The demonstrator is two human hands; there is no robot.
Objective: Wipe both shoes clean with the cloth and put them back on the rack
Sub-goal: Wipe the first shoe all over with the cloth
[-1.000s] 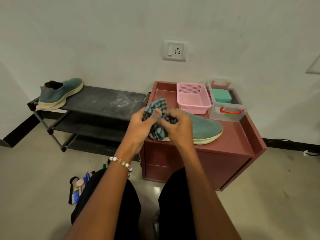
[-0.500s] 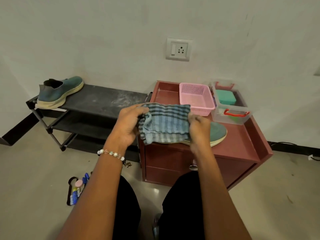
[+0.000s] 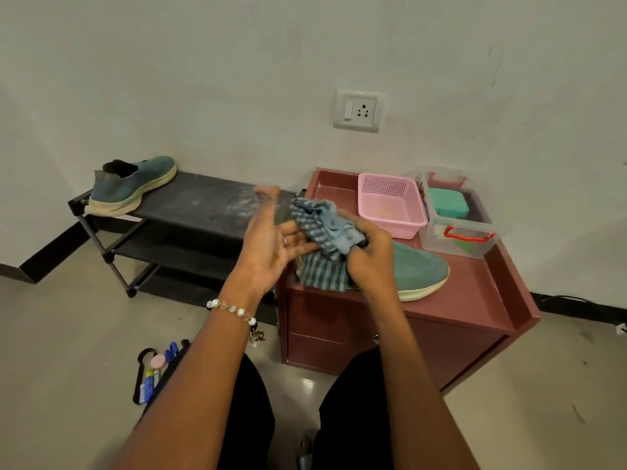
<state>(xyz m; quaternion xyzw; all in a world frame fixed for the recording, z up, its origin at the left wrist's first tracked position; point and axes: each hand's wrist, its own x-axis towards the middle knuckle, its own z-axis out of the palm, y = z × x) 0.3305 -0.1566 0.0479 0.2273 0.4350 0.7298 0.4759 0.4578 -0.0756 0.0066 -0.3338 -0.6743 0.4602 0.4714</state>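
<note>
A teal shoe (image 3: 419, 266) with a cream sole lies on the red cabinet top (image 3: 475, 300), its heel end hidden behind my hands. My right hand (image 3: 368, 252) grips a bunched blue striped cloth (image 3: 325, 232) above the shoe. My left hand (image 3: 271, 245) is beside the cloth, palm turned up and fingers spread, its fingertips touching the cloth's lower fold. A second teal shoe (image 3: 132, 184) stands on the left end of the black rack's top shelf (image 3: 203, 206).
A pink basket (image 3: 390, 205) and a clear box with red handles (image 3: 458, 218) stand at the back of the cabinet. The rack has lower shelves. A black bag with pens (image 3: 152, 371) lies on the floor by my left knee. A wall socket (image 3: 359, 110) is above.
The cloth, stretched flat between both hands half a second ago, is now bunched in my right hand. My left hand has let go of it and opened.
</note>
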